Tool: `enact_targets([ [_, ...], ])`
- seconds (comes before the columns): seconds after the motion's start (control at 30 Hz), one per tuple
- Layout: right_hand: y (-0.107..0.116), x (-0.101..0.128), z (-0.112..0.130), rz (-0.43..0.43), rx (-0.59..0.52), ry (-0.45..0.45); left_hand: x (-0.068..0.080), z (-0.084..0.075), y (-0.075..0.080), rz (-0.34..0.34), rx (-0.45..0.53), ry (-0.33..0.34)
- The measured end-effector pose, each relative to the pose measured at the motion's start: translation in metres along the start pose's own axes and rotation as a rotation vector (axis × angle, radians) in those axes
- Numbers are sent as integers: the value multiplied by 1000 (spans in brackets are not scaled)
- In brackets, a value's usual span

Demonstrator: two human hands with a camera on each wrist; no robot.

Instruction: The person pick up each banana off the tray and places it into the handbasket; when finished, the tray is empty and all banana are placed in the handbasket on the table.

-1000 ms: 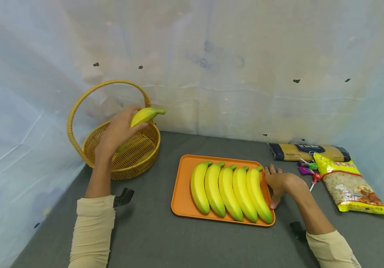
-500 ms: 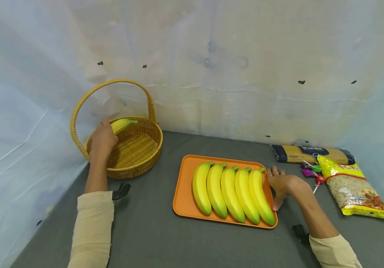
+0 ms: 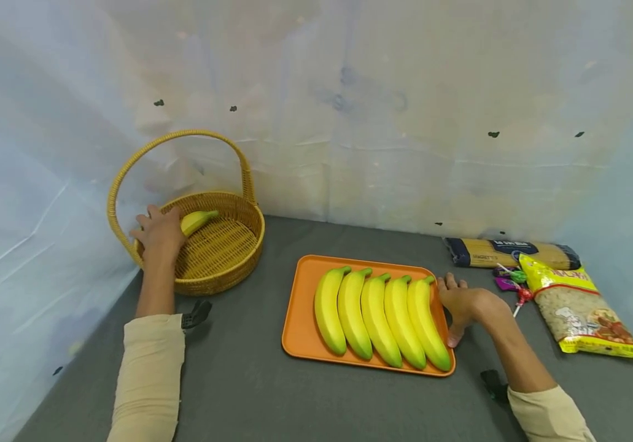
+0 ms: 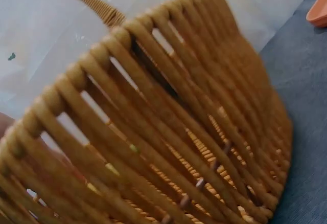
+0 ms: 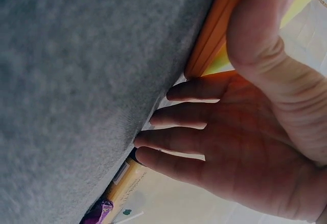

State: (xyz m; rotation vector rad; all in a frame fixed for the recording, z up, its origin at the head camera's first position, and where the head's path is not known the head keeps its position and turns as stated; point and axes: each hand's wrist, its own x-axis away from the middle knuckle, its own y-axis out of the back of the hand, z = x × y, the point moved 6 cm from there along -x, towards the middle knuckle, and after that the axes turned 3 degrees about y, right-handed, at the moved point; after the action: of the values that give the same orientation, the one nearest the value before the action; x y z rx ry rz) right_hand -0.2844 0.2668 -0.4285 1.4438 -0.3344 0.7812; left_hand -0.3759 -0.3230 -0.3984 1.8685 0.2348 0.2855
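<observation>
A woven basket [image 3: 239,205] with a hoop handle stands at the back left of the grey table. My left hand [image 3: 157,232] is inside it, lying over the near end of a yellow banana [image 3: 199,219] that rests on the basket floor; the fingers look spread toward the left rim. The left wrist view shows only the basket wall [image 4: 204,106]. Several bananas [image 3: 377,313] lie side by side on an orange tray [image 3: 299,307]. My right hand [image 3: 462,304] rests at the tray's right edge [image 5: 214,40], thumb on the rim, fingers [image 5: 173,132] straight along the table.
A spaghetti packet [image 3: 509,253], a yellow bag of grains [image 3: 576,307] and lollipops [image 3: 509,282] lie at the right. Pale sheeting walls the table at the back and sides. Bare grey tabletop [image 3: 250,393] runs along the front.
My left hand has carried the banana from above the basket rim down to the basket floor, and its fingers have spread. The right hand has stayed at the tray.
</observation>
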Motion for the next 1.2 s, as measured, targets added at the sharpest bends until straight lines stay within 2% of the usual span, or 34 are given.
enact_targets([
  [0.13, 2, 2, 0, 1, 0, 0, 2, -5, 4, -71, -46, -91],
  [0.27, 2, 5, -1, 13, 18, -7, 4, -13, 1, -73, -38, -150],
  [0.47, 0, 5, -4, 8, 15, -14, 6, -19, 0, -54, 30, -159],
  [0.67, 2, 1, 1, -11, 37, -3, 10, -34, 13, -92, 66, -190],
  [0.87, 4, -2, 6, -1, 53, -8, 30, -76, 28, -159, 128, -300],
  [0.97, 4, -2, 7, 2, 55, -11, 43, -100, 31, -157, 164, -357],
  [1.1, 3, -3, 6, 4, 57, -15, 62, -134, 32, -147, 172, -446],
  [1.2, 3, -1, 6, 3, 57, -17, 78, -161, 24, -141, 139, -547],
])
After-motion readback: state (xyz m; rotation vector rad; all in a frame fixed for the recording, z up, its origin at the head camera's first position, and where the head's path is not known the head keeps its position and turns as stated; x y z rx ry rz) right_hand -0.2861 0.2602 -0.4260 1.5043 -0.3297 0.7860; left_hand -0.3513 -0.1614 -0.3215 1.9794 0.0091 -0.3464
